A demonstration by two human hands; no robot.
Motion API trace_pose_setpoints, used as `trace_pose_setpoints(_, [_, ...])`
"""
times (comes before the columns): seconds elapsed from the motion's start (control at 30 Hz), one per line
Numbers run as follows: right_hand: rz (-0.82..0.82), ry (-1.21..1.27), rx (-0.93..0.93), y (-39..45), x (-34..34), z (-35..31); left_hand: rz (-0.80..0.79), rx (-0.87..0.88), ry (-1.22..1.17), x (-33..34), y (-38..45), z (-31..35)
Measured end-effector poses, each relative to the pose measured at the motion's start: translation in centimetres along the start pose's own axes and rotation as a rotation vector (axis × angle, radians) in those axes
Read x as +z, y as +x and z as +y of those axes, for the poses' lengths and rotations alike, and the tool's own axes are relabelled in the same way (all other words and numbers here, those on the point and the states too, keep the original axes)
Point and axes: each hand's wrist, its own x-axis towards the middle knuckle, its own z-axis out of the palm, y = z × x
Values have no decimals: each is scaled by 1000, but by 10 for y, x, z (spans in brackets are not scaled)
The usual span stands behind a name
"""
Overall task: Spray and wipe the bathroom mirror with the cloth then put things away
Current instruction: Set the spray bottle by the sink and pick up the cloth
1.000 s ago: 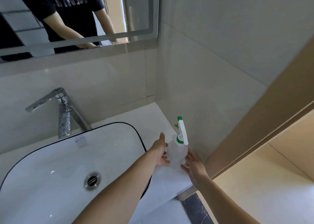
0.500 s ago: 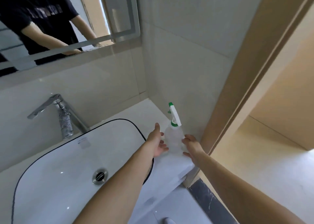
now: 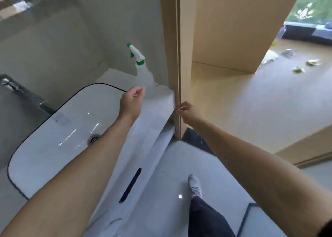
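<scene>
Both hands are off the spray bottle [image 3: 144, 77] now. It stands alone in the counter corner, just past the left hand [image 3: 132, 100]. Left and right hand [image 3: 186, 111] are loosely curled and hold nothing. Bottle looks stowed; no cloth in view.

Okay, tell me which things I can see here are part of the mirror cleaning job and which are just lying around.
Part of the job:
spray bottle, standing on the counter corner
left hand and right hand, both holding nothing

Just there:
sink
faucet
door frame
scraps on the far floor

No cloth is in view.
</scene>
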Motion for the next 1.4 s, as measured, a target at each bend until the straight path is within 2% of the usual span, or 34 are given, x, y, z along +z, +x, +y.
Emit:
trace_pose_setpoints(0.17, [19, -44, 19, -54, -8, 47, -137, 87, 138, 29, -59, 8])
trace_pose_setpoints(0.27, [-5, -57, 57, -64, -8, 79, -247, 109, 250, 63, -91, -13])
trace_pose_setpoints(0.4, [21, -161, 36, -61, -1, 137, -366, 89, 364, 108, -125, -68])
trace_pose_setpoints(0.6, [-10, -352, -166, -24, 50, 231, -372, 21, 478, 130, -157, -215])
trace_pose_setpoints(0.83, [-163, -594, -432, 37, 170, 340, -239, -200, 766, 111, -182, -421])
trace_pose_setpoints(0.97, [-270, -677, -647, 59, 258, 367, -70, -364, 896, 81, -186, -510])
trace_pose_setpoints(1.07, [-348, -728, -821, 66, 325, 377, 44, -385, 984, 53, -192, -563])
trace_pose_setpoints(1.23, [-425, -887, -1052, 72, 402, 394, 120, -281, 1172, 47, -202, -608])
trace_pose_setpoints(1.4, [-333, -1027, -1186, 73, 416, 405, 139, -199, 1325, 57, -226, -610])
